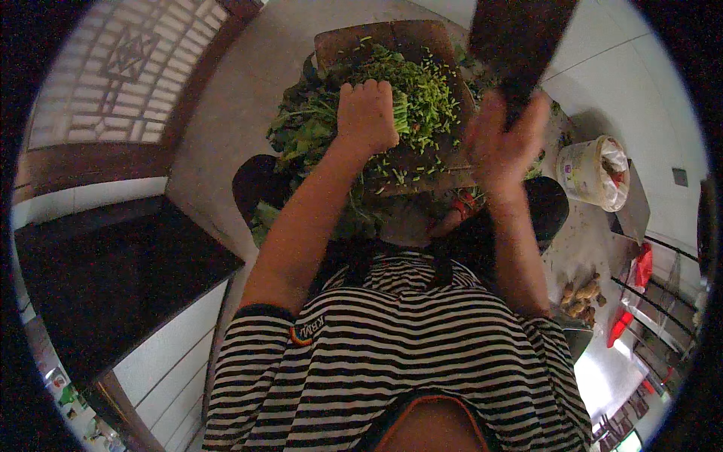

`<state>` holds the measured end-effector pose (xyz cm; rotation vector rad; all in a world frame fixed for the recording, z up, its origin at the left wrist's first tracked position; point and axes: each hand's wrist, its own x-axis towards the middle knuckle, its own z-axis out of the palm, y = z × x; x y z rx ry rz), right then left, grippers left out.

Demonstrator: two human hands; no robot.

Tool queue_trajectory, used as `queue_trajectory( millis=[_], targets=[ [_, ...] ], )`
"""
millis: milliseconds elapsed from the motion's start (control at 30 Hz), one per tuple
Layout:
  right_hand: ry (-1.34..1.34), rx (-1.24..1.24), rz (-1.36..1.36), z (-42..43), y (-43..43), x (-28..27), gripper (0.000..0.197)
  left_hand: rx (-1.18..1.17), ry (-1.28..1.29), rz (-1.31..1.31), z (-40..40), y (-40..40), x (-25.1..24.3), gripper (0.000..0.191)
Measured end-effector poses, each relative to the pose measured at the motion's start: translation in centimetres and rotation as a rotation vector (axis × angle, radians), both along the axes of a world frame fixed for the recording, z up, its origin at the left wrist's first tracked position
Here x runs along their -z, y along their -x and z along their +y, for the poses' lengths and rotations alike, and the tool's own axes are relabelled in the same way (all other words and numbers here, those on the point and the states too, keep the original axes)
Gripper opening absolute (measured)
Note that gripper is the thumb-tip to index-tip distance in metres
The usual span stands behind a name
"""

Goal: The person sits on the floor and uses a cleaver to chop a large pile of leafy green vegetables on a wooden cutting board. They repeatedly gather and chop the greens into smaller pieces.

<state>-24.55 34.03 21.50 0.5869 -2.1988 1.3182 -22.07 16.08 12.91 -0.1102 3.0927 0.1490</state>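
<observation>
My left hand (pixel 367 116) is closed around a bunch of leafy greens (pixel 305 121), pressing it onto a wooden chopping board (pixel 342 46). Cut stem ends (pixel 400 113) show at the right side of that fist. Small chopped green pieces (pixel 432 99) are heaped on the board and scattered toward its near edge. To the right, my right hand (pixel 505 144) is raised and blurred, gripping a broad dark-bladed cleaver (pixel 519 42). The blade points away from me, apart from the greens. The cleaver's handle is mostly hidden by my fingers.
My knees flank the board. A white bucket (pixel 576 169) with a plastic liner stands on the floor at right, near brown knobbly roots (pixel 584 296) and a metal rack (pixel 661 282). At left are a dark countertop (pixel 113 282) and a lattice panel (pixel 130 62).
</observation>
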Motion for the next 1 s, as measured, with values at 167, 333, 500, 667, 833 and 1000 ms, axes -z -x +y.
queue_trajectory(
  millis=[167,333,500,667,833,1000],
  targets=[
    [-0.508,-0.256,-0.564,-1.0,-0.2,6.8,0.027,0.043,-0.010,-0.054,-0.8,0.5,-1.0,0.055],
    [-0.077,-0.164,-0.290,-1.2,-0.4,-1.1,0.028,-0.021,-0.020,0.002,-0.7,0.4,0.4,0.053],
    [-0.177,-0.080,-0.153,-1.3,-0.6,4.9,0.025,0.011,-0.046,-0.049,-0.5,1.0,-0.6,0.053],
    [-0.379,-0.210,-0.351,-0.9,-0.6,6.0,0.026,0.011,-0.003,0.009,-1.0,0.1,1.3,0.061],
    [0.029,-0.083,-0.312,-0.7,-1.5,-0.7,0.028,-0.037,-0.011,-0.151,-0.3,1.0,-0.3,0.064],
    [-0.587,-0.295,-0.415,-1.4,-1.2,8.1,0.023,-0.045,0.033,-0.069,-0.2,0.2,0.4,0.063]
  ],
)
